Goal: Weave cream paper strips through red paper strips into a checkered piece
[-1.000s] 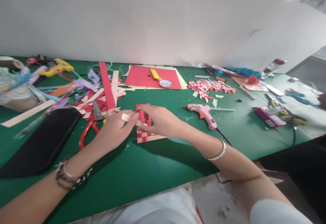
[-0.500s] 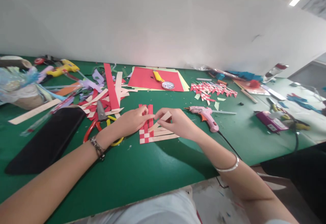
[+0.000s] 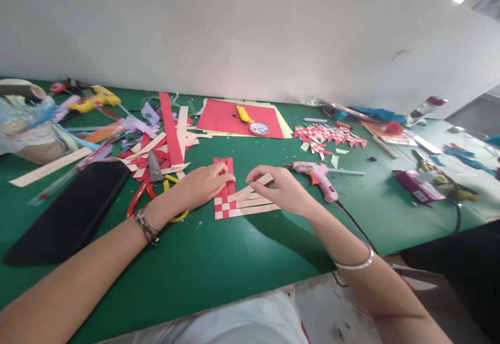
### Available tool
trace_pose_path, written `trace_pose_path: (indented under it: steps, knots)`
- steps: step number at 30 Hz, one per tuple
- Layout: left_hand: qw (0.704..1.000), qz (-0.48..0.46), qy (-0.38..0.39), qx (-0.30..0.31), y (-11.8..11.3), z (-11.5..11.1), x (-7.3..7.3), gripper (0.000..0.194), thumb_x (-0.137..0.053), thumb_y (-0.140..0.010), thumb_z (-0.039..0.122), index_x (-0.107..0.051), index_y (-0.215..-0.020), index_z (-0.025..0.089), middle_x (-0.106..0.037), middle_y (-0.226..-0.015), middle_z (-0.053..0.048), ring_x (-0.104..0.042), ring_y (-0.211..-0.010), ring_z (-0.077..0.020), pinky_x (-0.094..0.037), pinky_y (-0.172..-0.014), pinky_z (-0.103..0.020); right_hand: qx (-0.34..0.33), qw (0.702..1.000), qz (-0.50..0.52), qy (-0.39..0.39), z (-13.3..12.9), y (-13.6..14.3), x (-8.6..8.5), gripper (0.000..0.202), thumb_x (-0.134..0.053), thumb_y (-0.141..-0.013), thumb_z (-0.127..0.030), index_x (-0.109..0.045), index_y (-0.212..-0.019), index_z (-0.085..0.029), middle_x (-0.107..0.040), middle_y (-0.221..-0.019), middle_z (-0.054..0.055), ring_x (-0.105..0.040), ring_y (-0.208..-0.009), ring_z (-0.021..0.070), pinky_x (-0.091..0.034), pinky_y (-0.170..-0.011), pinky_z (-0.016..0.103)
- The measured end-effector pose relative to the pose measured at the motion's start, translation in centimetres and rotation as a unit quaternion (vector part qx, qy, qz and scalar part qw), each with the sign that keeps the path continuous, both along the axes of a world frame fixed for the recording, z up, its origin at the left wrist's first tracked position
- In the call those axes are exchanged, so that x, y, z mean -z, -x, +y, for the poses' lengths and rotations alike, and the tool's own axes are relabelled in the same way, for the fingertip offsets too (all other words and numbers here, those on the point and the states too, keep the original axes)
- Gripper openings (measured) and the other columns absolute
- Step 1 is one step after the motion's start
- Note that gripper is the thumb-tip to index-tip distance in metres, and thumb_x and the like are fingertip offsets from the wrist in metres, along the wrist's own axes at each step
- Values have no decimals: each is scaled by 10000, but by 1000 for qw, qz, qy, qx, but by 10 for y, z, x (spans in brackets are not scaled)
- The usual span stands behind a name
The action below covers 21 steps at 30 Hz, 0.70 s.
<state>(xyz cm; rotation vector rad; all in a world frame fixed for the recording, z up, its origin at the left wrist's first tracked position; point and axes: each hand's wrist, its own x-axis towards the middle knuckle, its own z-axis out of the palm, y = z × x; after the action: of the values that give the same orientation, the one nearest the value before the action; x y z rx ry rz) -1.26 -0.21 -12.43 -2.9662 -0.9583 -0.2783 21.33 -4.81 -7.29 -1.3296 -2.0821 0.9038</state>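
Observation:
A small checkered weave (image 3: 222,210) of red and cream paper strips lies on the green table in front of me. My left hand (image 3: 207,183) has its fingers closed on the upright red paper strips (image 3: 230,169) at the top of the weave. To the right, my right hand (image 3: 279,190) pinches a cream paper strip (image 3: 244,193) that slants up out of the weave. Beneath that hand, other cream strips (image 3: 253,210) run out flat to the right. Scissors (image 3: 155,168) with red and yellow handles lie partly under my left wrist.
Loose red and cream strips (image 3: 172,130) pile up at the left, behind a black case (image 3: 66,213). Red sheets (image 3: 219,117) lie at the back with a yellow tool (image 3: 244,114) and a round tin (image 3: 259,129). A pink glue gun (image 3: 318,175) and woven pieces (image 3: 330,136) are at the right.
My right hand has moved a little to the right, widening the gap between my hands, with the cream strip still in its fingers. My left hand stays on the red strips.

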Motion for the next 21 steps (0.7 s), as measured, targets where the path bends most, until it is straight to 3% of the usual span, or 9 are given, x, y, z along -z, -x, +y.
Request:
trace_pose_path:
  steps: [4, 7, 11, 18, 21]
  knots:
    - [1000, 15, 0, -12, 4, -7, -7, 326, -294, -957, 241, -593, -1072, 180, -541, -1071, -101, -585, -753, -162, -456, -659, -279, 8, 1000, 15, 5, -1, -4, 2, 97, -526, -800, -186, -616, -835, -179, -668, -829, 12, -612, -716, 125, -448, -653, 229]
    - [1000, 18, 1, 11, 8, -15, -11, 360, -286, -975, 306, -570, -1179, 223, -551, -1185, -104, -589, -916, -202, -456, -775, -326, 11, 1000, 14, -6, -1, -6, 4, 98, -523, -799, -173, -618, -826, -176, -667, -823, 15, -609, -750, 133, -448, -668, 232]
    - [997, 22, 28, 63, 11, -20, -8, 386, -317, -972, 303, -469, -1327, 277, -466, -1396, -63, -458, -1218, -222, -357, -987, -364, 8, 1000, 17, -5, -2, -5, 5, 104, -516, -802, -166, -617, -824, -175, -670, -826, 16, -604, -761, 133, -449, -681, 236]
    - [996, 31, 71, 44, 13, -21, -2, 419, -266, -992, 346, -431, -1368, 265, -479, -1412, -33, -422, -1280, -178, -243, -1076, -355, 12, 1000, 12, -6, -2, -6, 5, 116, -505, -803, -147, -618, -814, -171, -664, -807, 14, -590, -740, 125, -436, -661, 232]
    - [996, 44, 73, 24, 15, -24, -4, 489, -248, -978, 481, -386, -1400, 277, -441, -1442, -31, -380, -1320, -189, -146, -1120, -397, 15, 1000, 11, -7, -1, -8, 5, 118, -502, -804, -149, -617, -813, -172, -657, -796, 12, -582, -727, 121, -432, -652, 230]
